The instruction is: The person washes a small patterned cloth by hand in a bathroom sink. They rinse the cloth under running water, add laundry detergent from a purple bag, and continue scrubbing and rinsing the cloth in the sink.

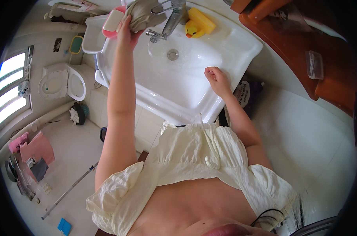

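My left hand (128, 34) grips a bunched grey cloth (144, 17) at the back left of the white ceramic sink (172, 85). The cloth's upper part runs out of the picture. Beside it, a white bar of soap (113, 20) rests in a pink soap dish (109, 34), close to my fingers. Just right of the cloth stands a metal faucet (171, 25) above the drain (173, 55). Over the right side of the basin hovers my right hand (218, 81), its fingers loosely curled around nothing visible. Water appears to lie around the drain.
A yellow rubber duck (194, 29) sits on the sink's back ledge against a yellow block (205, 20). A brown wooden cabinet (284, 56) curves along the right. To the left are a toilet (53, 84) and a long pole (69, 191). A dark bag (252, 94) stands beside the sink.
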Demonstrator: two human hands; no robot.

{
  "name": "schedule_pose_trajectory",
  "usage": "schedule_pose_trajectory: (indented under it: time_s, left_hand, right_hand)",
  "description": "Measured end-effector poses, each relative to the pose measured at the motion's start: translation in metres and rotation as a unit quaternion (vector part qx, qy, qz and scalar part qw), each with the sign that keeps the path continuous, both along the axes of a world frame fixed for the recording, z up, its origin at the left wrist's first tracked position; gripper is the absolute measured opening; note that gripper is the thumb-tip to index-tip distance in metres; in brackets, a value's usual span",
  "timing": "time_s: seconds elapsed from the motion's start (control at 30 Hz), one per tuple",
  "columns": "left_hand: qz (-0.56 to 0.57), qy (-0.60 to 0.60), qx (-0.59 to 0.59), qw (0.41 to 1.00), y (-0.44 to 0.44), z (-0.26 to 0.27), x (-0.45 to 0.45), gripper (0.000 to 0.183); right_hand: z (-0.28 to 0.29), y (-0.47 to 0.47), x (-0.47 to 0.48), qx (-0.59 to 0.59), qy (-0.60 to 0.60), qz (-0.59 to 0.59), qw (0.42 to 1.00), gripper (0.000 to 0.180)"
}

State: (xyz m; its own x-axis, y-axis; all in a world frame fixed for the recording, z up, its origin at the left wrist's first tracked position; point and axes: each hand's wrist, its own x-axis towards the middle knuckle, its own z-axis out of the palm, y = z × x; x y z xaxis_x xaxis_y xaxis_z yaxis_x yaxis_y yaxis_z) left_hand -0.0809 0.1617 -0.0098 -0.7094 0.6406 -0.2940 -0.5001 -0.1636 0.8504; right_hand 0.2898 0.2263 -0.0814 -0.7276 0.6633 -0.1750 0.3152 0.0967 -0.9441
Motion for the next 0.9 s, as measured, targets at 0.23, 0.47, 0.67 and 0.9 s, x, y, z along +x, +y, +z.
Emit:
schedule_pose_trajectory:
  time_s: [0.23, 0.47, 0.67, 0.9]
  left_hand:
    - [0.03, 0.158, -0.457, 0.875, 0.057, -0.09, -0.021, 0.062]
    - [-0.057, 0.065, -0.241, 0.967, 0.016, -0.057, -0.02, 0.069]
    - [0.006, 0.036, -0.229, 0.973, -0.047, -0.078, 0.0, 0.048]
    - [0.037, 0.017, -0.284, 0.958, -0.108, -0.066, 0.158, 0.028]
  right_hand:
    - [-0.007, -0.003, 0.003, -0.018, -0.014, -0.027, 0.999, 0.02]
    - [-0.005, -0.002, 0.002, -0.009, -0.005, -0.054, 0.998, 0.019]
    - [0.016, -0.016, 0.008, 0.07, 0.044, -0.033, 0.996, 0.018]
    - [0.051, -0.028, 0.055, 0.171, 0.114, -0.216, 0.955, 0.021]
